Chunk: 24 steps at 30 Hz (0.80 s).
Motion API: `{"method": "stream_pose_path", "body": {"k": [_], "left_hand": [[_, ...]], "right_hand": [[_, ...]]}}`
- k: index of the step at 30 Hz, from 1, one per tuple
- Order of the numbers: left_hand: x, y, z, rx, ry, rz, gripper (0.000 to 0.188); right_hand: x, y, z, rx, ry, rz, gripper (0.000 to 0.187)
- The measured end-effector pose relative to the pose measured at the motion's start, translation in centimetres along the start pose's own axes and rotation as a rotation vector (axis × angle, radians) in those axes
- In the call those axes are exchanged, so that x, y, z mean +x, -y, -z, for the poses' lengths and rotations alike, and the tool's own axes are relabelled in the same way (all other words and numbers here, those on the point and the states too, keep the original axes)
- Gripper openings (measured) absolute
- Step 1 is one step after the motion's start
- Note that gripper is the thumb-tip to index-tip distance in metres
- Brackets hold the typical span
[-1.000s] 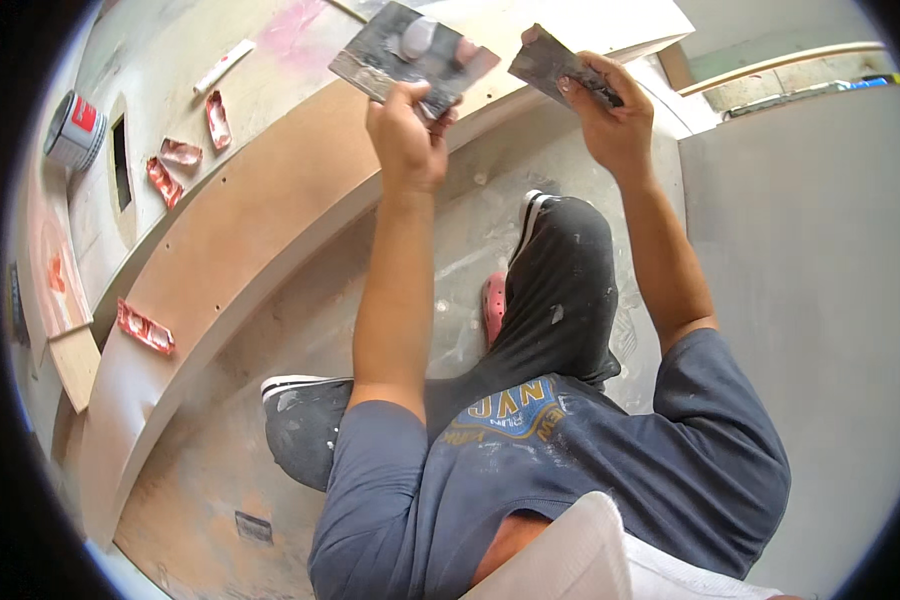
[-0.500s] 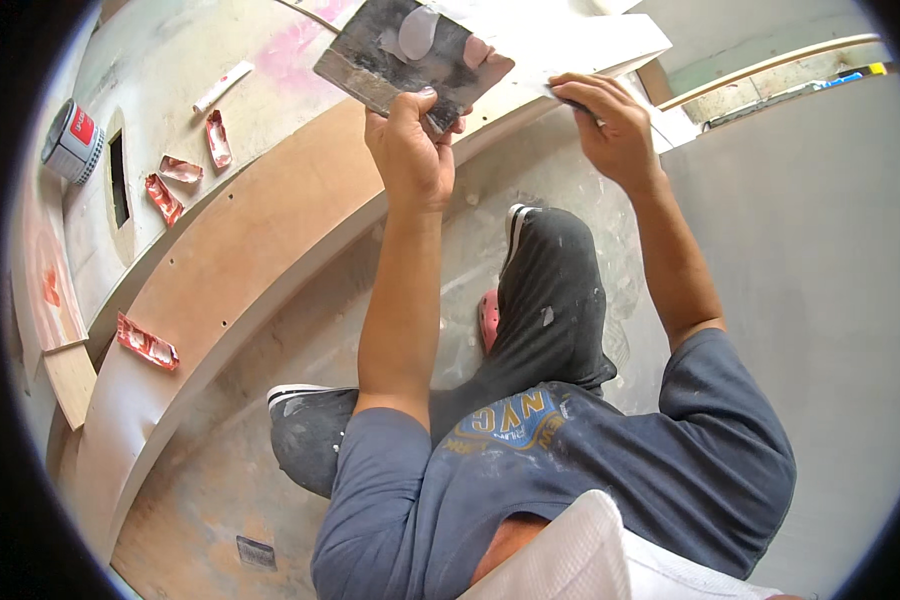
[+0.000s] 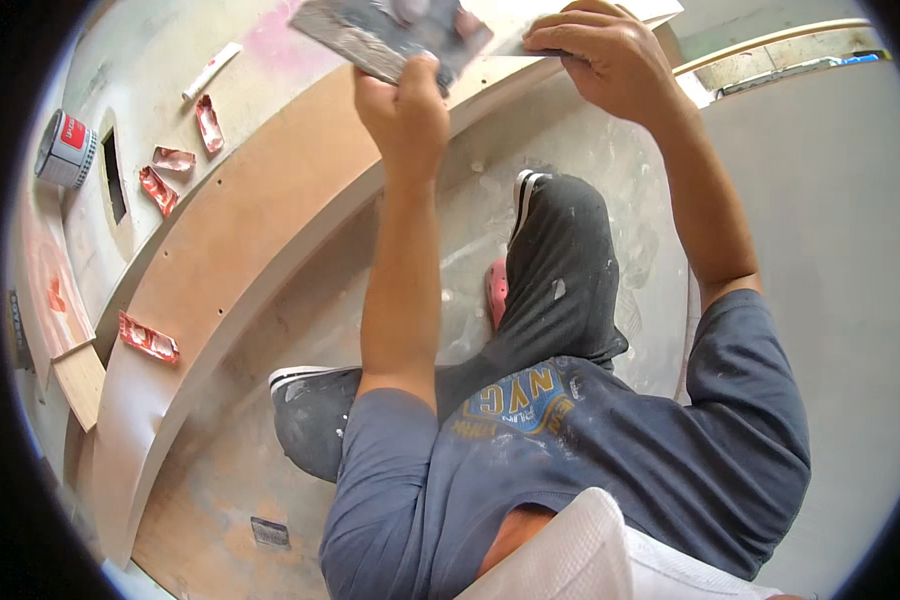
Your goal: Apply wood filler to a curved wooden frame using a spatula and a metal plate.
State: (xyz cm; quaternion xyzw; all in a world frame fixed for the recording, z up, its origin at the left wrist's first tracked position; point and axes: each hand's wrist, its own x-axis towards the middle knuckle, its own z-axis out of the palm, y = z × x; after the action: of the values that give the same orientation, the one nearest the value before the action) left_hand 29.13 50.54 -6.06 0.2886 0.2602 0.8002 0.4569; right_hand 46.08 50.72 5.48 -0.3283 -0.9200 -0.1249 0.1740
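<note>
My left hand (image 3: 407, 115) is closed round the near edge of a dark, smeared flat plate (image 3: 370, 42), thumb on top. On the plate lies a dab of pale pinkish putty (image 3: 410, 10), partly cut off by the frame's top edge. To the right, my right hand (image 3: 620, 62) pinches a thin scraper (image 3: 548, 51), seen almost edge-on. The scraper lies over the far end of a white curved board; whether its blade touches the surface I cannot tell.
A tan curved panel (image 3: 260, 190) sweeps across the left. Several torn red-and-white wrappers (image 3: 149, 337) lie on it and the white board (image 3: 155, 75) behind. A tin (image 3: 66, 150) stands beside a rectangular slot (image 3: 115, 178). A large grey panel (image 3: 820, 300) fills the right.
Both hands have moved up in the view. The plate has shifted up and slightly left, and the scraper has moved up and left over the white board.
</note>
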Motion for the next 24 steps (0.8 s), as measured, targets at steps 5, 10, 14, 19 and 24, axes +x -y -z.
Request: {"method": "stream_pose_path", "body": {"k": [5, 10, 14, 19, 24], "left_hand": [[3.4, 0.3, 5.3, -0.015, -0.125, 0.073, 0.029], [3.2, 2.1, 8.0, 0.023, -0.233, 0.132, 0.028], [3.2, 2.5, 8.2, 0.029, -0.255, 0.117, 0.029], [3.4, 2.9, 8.1, 0.084, -0.252, 0.127, 0.028], [3.6, 3.1, 8.9, 0.105, -0.247, 0.113, 0.028]], "right_hand": [[-1.7, -2.4, -4.7, 0.079, 0.377, -0.477, 0.03], [-3.0, -3.4, -8.7, -0.024, 0.379, -0.434, 0.038], [-2.2, -3.1, -10.0, -0.046, 0.451, -0.51, 0.04], [-2.1, -2.5, -10.9, -0.164, 0.547, -0.494, 0.041], [-3.0, -2.1, -9.7, -0.185, 0.63, -0.337, 0.039]]}}
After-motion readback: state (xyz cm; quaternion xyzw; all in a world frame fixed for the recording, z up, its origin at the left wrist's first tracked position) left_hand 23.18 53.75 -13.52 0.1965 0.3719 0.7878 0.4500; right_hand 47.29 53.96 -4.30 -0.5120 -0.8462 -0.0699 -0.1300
